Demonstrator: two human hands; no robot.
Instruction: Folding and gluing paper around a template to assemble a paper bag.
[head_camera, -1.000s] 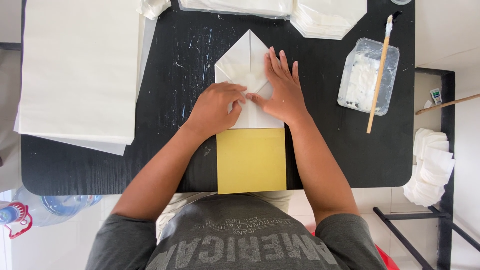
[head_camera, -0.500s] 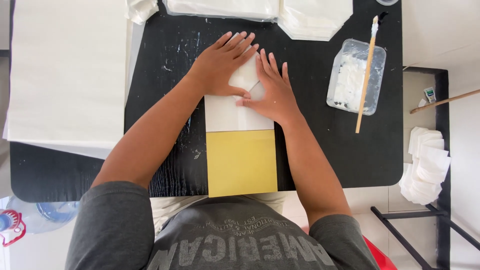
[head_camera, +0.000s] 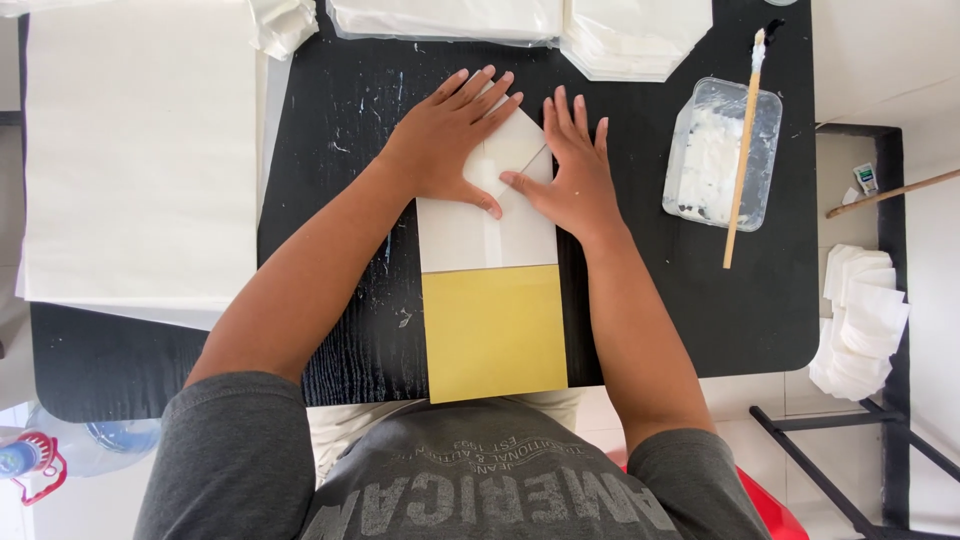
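Observation:
A folded white paper piece (head_camera: 487, 235) lies on the black table (head_camera: 330, 330), with a yellow panel (head_camera: 494, 332) sticking out of its near end. My left hand (head_camera: 447, 140) lies flat on the left side of the paper's pointed far end, fingers spread. Beside it, my right hand (head_camera: 570, 172) presses flat on the right side, its thumb on the centre crease. Both palms hold the paper down; neither grips anything.
Large white sheets (head_camera: 140, 150) cover the table's left side. Stacks of white paper (head_camera: 520, 25) sit at the far edge. A clear tub of white paste (head_camera: 722, 152) with a brush (head_camera: 745, 140) across it stands at right. More folded white pieces (head_camera: 862, 320) lie off the table's right.
Both hands slid along the folded paper toward its pointed far end, and the left hand spread out flat over the tip. The paper itself stayed in place.

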